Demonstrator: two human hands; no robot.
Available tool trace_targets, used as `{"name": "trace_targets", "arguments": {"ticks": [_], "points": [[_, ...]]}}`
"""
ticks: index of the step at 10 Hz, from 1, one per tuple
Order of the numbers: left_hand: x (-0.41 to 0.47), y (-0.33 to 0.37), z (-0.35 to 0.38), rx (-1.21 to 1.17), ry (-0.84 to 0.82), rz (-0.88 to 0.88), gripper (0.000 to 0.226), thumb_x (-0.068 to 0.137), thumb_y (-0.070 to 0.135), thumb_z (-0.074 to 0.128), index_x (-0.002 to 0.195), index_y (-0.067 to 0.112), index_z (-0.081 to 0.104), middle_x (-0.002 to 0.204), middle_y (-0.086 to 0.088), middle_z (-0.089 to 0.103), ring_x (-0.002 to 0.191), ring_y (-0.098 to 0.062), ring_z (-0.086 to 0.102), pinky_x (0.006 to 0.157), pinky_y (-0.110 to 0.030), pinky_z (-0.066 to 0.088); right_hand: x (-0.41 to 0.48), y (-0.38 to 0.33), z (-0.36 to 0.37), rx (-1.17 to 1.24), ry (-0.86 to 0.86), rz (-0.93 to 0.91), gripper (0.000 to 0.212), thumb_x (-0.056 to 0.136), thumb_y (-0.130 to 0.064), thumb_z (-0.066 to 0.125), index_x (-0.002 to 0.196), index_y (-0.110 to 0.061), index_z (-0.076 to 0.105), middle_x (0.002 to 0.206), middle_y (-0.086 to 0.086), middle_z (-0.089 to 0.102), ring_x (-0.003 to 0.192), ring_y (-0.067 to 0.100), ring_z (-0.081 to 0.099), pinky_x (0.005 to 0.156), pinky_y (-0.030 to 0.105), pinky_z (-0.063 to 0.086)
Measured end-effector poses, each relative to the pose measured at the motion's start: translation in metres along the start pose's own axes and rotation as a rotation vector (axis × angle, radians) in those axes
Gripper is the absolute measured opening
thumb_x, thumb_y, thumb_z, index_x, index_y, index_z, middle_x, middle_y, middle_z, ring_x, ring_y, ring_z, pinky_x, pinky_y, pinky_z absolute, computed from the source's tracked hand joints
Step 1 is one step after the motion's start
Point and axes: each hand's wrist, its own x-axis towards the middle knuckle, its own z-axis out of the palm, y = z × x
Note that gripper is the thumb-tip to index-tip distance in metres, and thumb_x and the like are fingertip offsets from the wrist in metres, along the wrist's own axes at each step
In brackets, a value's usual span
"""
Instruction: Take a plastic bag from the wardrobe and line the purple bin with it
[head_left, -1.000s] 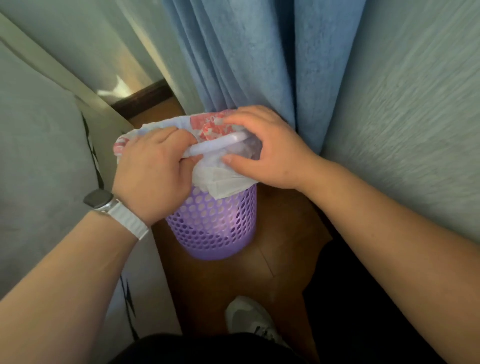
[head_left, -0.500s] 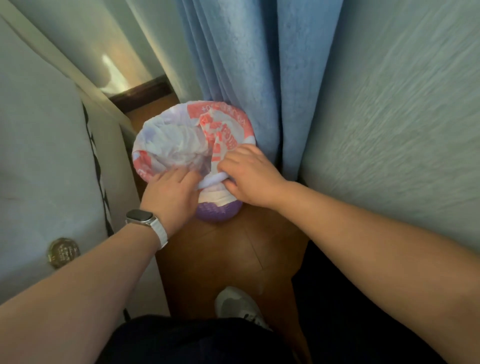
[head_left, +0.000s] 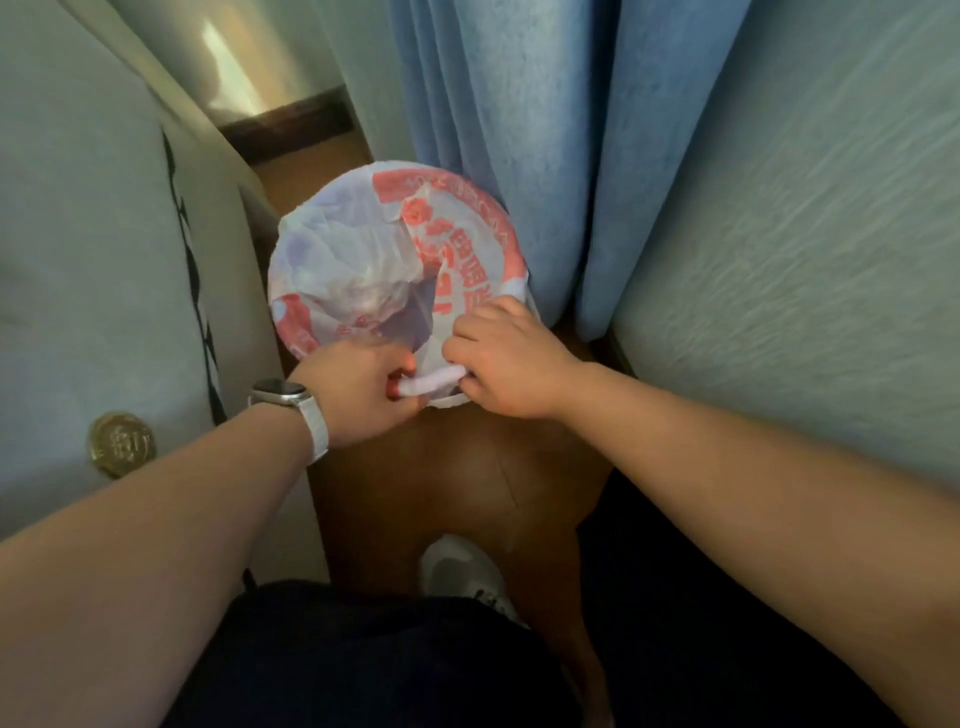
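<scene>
Lining looks nearly finished from where we stand. We see the white plastic bag (head_left: 363, 249) with red print spread across a round opening on the wooden floor (head_left: 447, 467). Its edge is folded over the rim almost all the way round, and its middle sags inward. The purple bin itself is covered from this angle. Only a lavender tint through the film hints at it, so we judge rather than see that the bag sits in it. It stands between the grey panel (head_left: 104, 260) on our left and the blue curtain (head_left: 493, 130), which touches its far right side.

Both hands work at the near edge. Our left hand (head_left: 358, 389), with a watch (head_left: 280, 394) on its wrist, has its fingers curled round one end of a rolled bag handle (head_left: 434, 385). Our right hand (head_left: 511, 366) pinches the other end, fingers bent over the rim. The handle stretches taut between the 2 hands.

Fetching the bag is plainly done. What we think is left is to tuck or tie this 1 loose handle so the near rim sits snug, then let go.
</scene>
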Motion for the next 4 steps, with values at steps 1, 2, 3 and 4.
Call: {"name": "trace_targets", "arguments": {"ticks": [1,2,3,4], "points": [[-0.006,0.002,-0.006,-0.001,0.002,-0.017,0.03,0.082,0.051,0.061,0.092,0.023,0.065,0.085,0.001,0.061,0.079,-0.021,0.058,0.068,-0.034,0.048,-0.003,-0.005,-0.002,-0.001,-0.03,0.047,0.014,0.076,-0.029,0.062,0.082,-0.017,0.058,0.085,0.003,0.056,0.088,0.028,0.053,0.088,0.039,0.03],[-0.013,0.011,-0.027,-0.019,0.072,-0.097,0.049,0.08,0.059,0.047,0.105,0.021,0.065,0.092,-0.001,0.065,0.084,-0.022,0.06,0.072,-0.037,0.051,-0.009,-0.016,-0.01,0.04,-0.022,0.153,0.029,0.076,-0.034,0.059,0.099,-0.019,0.065,0.102,0.001,0.06,0.104,0.025,0.054,0.104,0.039,0.024],[-0.028,0.037,-0.054,-0.095,0.125,-0.146,0.046,0.083,0.047,0.051,0.119,0.019,0.062,0.108,-0.005,0.067,0.099,-0.027,0.061,0.08,-0.036,0.048,-0.015,-0.037,-0.045,0.108,-0.017,0.266,0.043,0.079,-0.038,0.059,0.116,-0.017,0.063,0.117,0.004,0.06,0.114,0.027,0.052,0.106,0.041,0.027],[-0.063,0.055,-0.093,-0.102,0.196,-0.202,0.05,0.084,0.045,0.052,0.127,0.02,0.058,0.126,-0.004,0.063,0.113,-0.028,0.058,0.086,-0.04,0.05,-0.013,-0.059,-0.098,0.107,-0.059,0.333,0.046,0.084,-0.042,0.056,0.12,-0.014,0.062,0.119,0.007,0.062,0.113,0.032,0.054,0.097,0.042,0.037]]}}
